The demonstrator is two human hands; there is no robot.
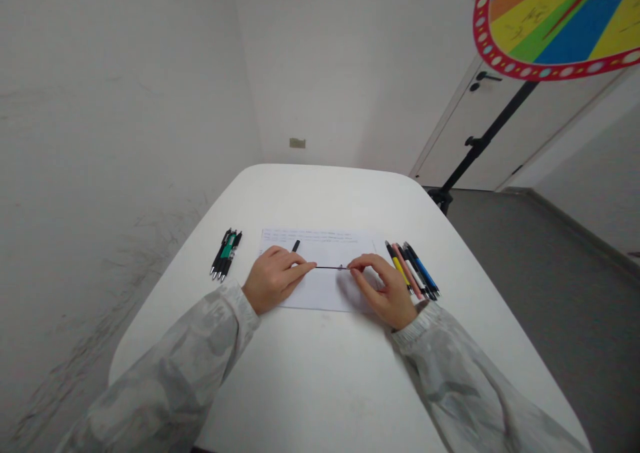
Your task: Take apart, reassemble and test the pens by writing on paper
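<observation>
A thin dark pen refill (327, 267) stretches level between my two hands, over a sheet of paper (320, 299). My left hand (274, 278) pinches its left end with fingers close together. At the other end, my right hand (384, 289) grips it between thumb and forefinger, and a small blurred bit shows on the refill near those fingertips. From behind my left hand sticks out the end of a black pen or pen barrel (296, 245); the rest of it is hidden, and I cannot tell if the hand holds it. Lines of handwriting run along the top of the paper.
On the white table (325, 199), several black and green pens (227, 254) lie at the left. Several coloured pens (413, 269) lie beside my right hand. A colourful prize wheel (555, 26) on a black stand (485, 143) is beyond the table at the right, before a door.
</observation>
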